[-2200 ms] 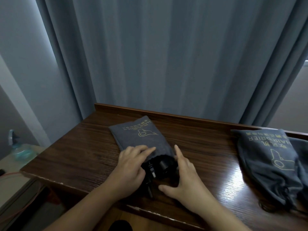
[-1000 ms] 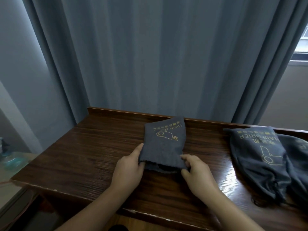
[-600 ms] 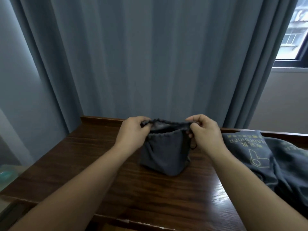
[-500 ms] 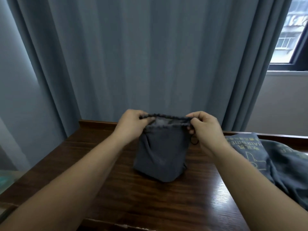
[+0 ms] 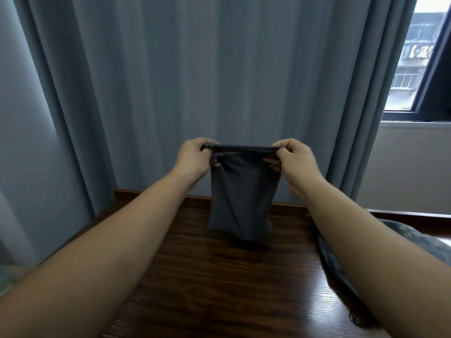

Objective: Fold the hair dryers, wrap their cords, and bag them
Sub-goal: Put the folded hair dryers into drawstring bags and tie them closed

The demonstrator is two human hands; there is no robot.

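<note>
Both hands pinch the gathered top hem of a dark grey cloth drawstring pouch (image 5: 240,191): the left hand (image 5: 192,159) has fingers closed tight on the left end of the hem, the right hand (image 5: 296,159) on the right end, and the mouth is stretched taut and nearly flat between them. A thin black drawstring loop (image 5: 273,170) dangles just below the right-hand grip. The pouch hangs upright, its sagging bottom at or just above the dark brown wooden tabletop (image 5: 219,276); I cannot tell whether it touches, and the contents are hidden. The bagging step looks close to done, with the closing still to make. The next move calls for pulling the drawstring to cinch the mouth. More grey printed cloth bags (image 5: 415,237) lie on the table behind the right forearm, before the blue-grey pleated curtain (image 5: 219,69).
</note>
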